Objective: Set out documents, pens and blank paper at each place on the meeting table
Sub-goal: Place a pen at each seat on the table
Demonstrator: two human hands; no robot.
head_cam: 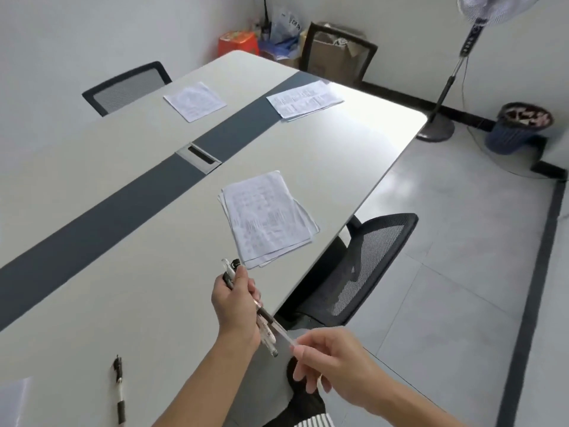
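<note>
1. Printed documents were found laid at three places on the desk (138, 288): a fanned stack (268, 220) near the mesh chair (369, 266) on the right, a second set (194, 101) before the far-left chair (126, 87), and a third set (304, 100) at the far end.
2. One pen (119, 389) was seen lying on the desk at the lower left, near a pale sheet (15, 399). That place was judged to be served with a pen already.
3. No pen was seen beside any of the three document sets, so pens were judged to be outstanding there. Blank paper could not be told apart from the printed sheets at any place.
4. The left hand (234, 303) was wrapped tightly around a bundle of pens (265, 318), held above the desk just short of the near stack.
5. The right hand (335, 362) was closed in a pinch on the end of a clear pen (284, 336), which lay against the bundle. A pen was judged to be in the course of being drawn out for the near place.
6. The pens in the bundle could not be counted, being partly covered by the fingers.
7. The pale sheet was cut off by the frame edge, and it could not be told whether it was blank.
8. The print on every document was blurred, and any places nearer than the lower frame edge were out of view.
</note>
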